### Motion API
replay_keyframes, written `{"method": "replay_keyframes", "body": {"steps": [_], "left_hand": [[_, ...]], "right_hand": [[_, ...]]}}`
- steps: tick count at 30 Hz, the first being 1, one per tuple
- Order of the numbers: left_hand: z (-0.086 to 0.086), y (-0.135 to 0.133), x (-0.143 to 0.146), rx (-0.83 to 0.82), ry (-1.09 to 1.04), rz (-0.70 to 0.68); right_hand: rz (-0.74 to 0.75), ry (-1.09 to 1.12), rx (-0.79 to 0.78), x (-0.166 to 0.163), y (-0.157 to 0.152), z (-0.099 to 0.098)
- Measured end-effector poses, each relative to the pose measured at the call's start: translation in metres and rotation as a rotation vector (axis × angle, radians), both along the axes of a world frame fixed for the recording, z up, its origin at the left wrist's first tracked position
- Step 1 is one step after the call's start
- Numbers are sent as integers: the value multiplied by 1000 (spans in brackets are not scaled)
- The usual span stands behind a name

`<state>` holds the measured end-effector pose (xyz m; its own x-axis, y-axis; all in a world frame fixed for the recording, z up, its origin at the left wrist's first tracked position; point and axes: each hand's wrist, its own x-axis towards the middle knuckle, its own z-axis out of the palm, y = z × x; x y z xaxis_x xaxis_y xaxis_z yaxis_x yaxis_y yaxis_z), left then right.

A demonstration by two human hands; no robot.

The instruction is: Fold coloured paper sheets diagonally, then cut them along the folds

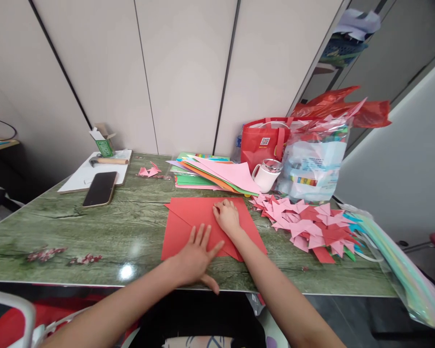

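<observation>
A red sheet of paper [188, 217], partly folded along a diagonal, lies on the green wood-grain table [112, 227] in front of me. My left hand [197, 253] rests flat on its near edge with fingers spread, holding nothing. My right hand [226, 216] presses down on the middle of the sheet with its fingers curled together on the fold.
A heap of folded pink and red paper pieces [311, 227] lies right of the sheet. Behind are a stack of coloured sheets [217, 176], a white mug [266, 175], a red bag [263, 140] and a plastic bag [313, 164]. A phone [100, 188], a hammer [107, 161] and a small green carton [103, 142] sit at the left.
</observation>
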<state>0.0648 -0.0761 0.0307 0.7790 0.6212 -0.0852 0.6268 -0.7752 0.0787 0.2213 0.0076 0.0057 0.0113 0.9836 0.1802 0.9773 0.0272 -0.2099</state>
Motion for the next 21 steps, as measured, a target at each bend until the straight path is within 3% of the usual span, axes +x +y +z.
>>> {"method": "replay_keyframes", "body": {"steps": [5, 9, 12, 14, 17, 21], "left_hand": [[3, -28, 33, 62, -74, -131], [12, -29, 29, 37, -109, -200], [16, -16, 16, -31, -401, -233], [14, 2, 4, -28, -609, -148], [10, 41, -20, 61, -744, 125], [15, 88, -64, 136, -835, 425]], "right_hand": [[-3, -10, 2, -1, 0, 0], [-10, -31, -9, -3, 0, 0], [-18, -49, -24, -4, 0, 2], [-11, -64, -40, -4, -1, 7], [49, -94, -69, -8, -9, 21], [252, -155, -118, -26, -38, 41]]}}
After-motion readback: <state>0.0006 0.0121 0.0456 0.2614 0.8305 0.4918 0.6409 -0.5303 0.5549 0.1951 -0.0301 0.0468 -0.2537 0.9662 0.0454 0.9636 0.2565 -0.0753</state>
